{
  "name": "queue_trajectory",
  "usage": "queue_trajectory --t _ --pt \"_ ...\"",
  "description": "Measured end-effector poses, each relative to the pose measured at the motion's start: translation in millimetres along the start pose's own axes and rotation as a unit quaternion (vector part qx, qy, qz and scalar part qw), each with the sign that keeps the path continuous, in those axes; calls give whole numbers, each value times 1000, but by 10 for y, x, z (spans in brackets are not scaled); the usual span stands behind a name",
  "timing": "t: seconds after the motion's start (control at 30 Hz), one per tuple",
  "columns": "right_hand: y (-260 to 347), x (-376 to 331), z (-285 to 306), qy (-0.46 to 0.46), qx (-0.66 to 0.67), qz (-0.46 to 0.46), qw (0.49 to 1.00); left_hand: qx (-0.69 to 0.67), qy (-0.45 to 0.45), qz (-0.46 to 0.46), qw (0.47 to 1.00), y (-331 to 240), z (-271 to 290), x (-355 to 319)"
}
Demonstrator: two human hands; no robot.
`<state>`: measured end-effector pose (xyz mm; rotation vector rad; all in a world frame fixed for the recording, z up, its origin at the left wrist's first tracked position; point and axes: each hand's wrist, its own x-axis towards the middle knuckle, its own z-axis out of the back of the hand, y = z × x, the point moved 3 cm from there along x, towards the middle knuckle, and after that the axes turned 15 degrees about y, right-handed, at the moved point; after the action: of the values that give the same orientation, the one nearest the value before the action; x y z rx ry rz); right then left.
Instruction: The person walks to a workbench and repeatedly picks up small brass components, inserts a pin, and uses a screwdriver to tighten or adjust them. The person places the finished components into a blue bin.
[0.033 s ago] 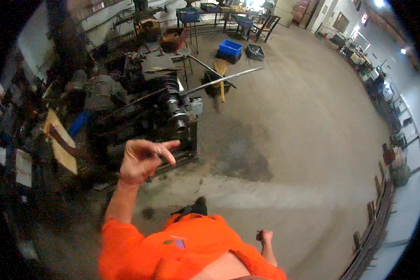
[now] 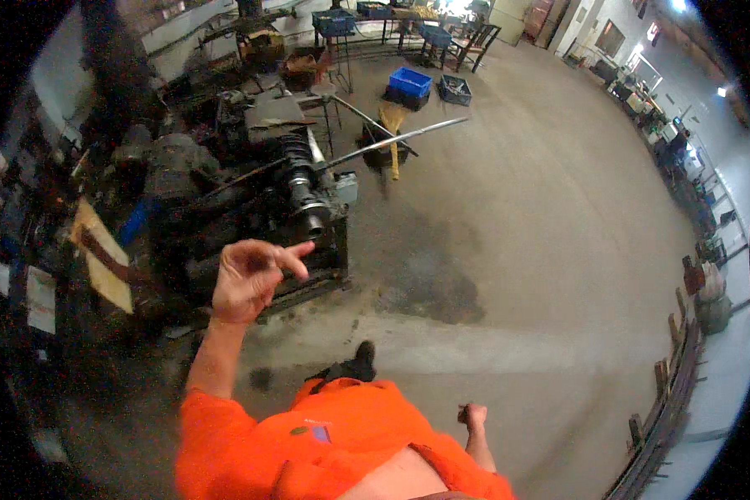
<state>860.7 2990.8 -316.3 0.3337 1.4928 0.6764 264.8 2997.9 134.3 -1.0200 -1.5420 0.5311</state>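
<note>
My left hand [image 2: 252, 279] is raised in front of a dark metal machine [image 2: 262, 179]. Its index finger points out to the right and the other fingers are partly bent. Nothing shows in it, and it seems apart from the machine. A shiny ringed spindle [image 2: 307, 200] on the machine lies just beyond the fingertips. Low at my right side, my right hand [image 2: 472, 414] hangs over the floor with its fingers curled in, touching nothing. No object shows in that fist.
A long metal bar [image 2: 400, 143] juts right from the machine across the walkway, near a yellow broom [image 2: 393, 142]. Farther off stand a blue crate [image 2: 410, 82], a dark crate [image 2: 455, 89] and a wooden chair [image 2: 476, 47]. Long bars [image 2: 671, 400] lie along the right wall.
A dark shoe shows farther forward below me. The machine and my left hand sit slightly farther left and higher in the picture. Both hands keep nearly the same pose.
</note>
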Motion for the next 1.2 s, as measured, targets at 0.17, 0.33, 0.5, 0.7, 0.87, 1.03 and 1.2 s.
queue_trajectory --t 0.17,0.33,0.5,0.7,0.87,1.03,1.2 --pt "1048 782 170 -20 41 30 999 -27 -45 41 998 1019 284 1074" --pt "1578 1256 669 -66 78 33 994 175 -27 232 957 1831 288 2594" --pt "2222 2042 1202 -34 -181 -62 981 652 268 153 693 3213 443 3642" --pt "3640 3591 2072 26 -440 -43 897 672 217 304 640 4482 719 4550" --pt "5729 4754 2479 46 -312 -3 949 648 136 392 639 4770 1070 5283" --pt "8346 5811 2129 51 -167 95 980 670 3 411 618 4970 1482 5715" --pt "9926 6611 1456 109 -147 126 975 676 -96 489 543 5596 2298 6132"
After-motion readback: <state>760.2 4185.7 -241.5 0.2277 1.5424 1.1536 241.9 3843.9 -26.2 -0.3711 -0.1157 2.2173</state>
